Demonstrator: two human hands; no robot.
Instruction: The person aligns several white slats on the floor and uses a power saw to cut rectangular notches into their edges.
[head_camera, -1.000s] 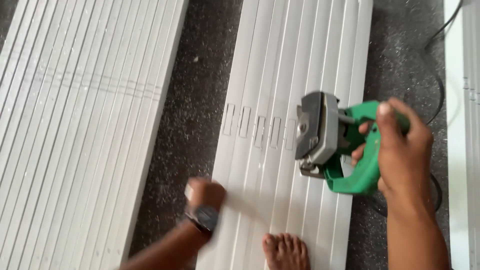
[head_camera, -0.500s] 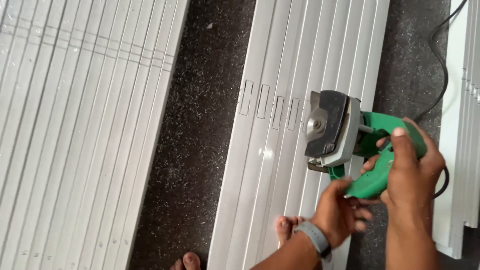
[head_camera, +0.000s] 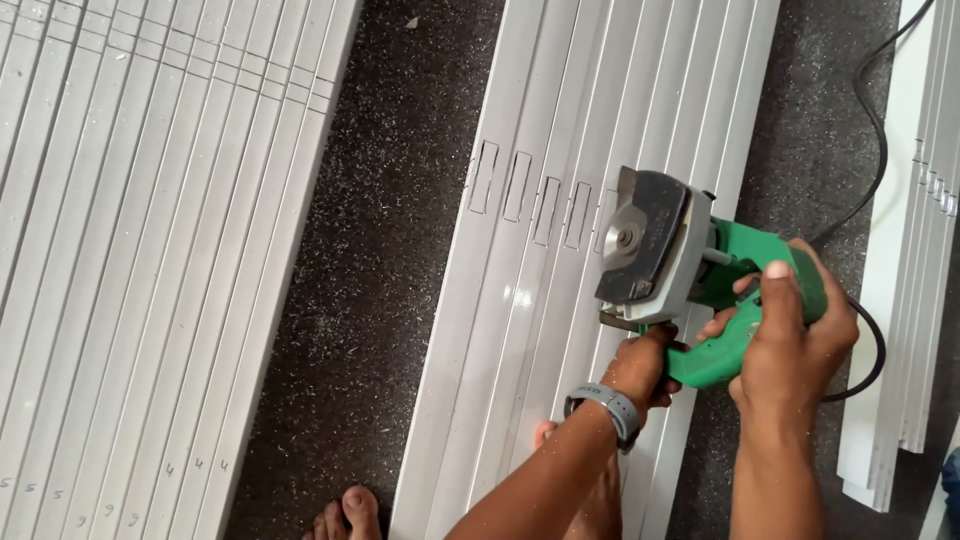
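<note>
A green electric hand saw (head_camera: 740, 290) with a grey blade guard (head_camera: 648, 245) rests on a row of white slats (head_camera: 560, 330) lying side by side on the floor. My right hand (head_camera: 795, 340) grips the saw's green body from above. My left hand (head_camera: 645, 365), with a grey watch on its wrist, holds the lower front of the saw by its handle. Several rectangular slots (head_camera: 530, 190) are cut across the slats just left of the blade guard.
A second, wider bank of white slats (head_camera: 140, 260) lies at the left across a strip of dark speckled floor (head_camera: 370, 280). More white strips (head_camera: 905, 300) lie at the right edge. The saw's black cord (head_camera: 870, 110) runs up the right. My bare feet (head_camera: 345, 510) are at the bottom.
My left hand has left the slats and come over to the saw's handle. The saw has shifted slightly right along the row of slots.
</note>
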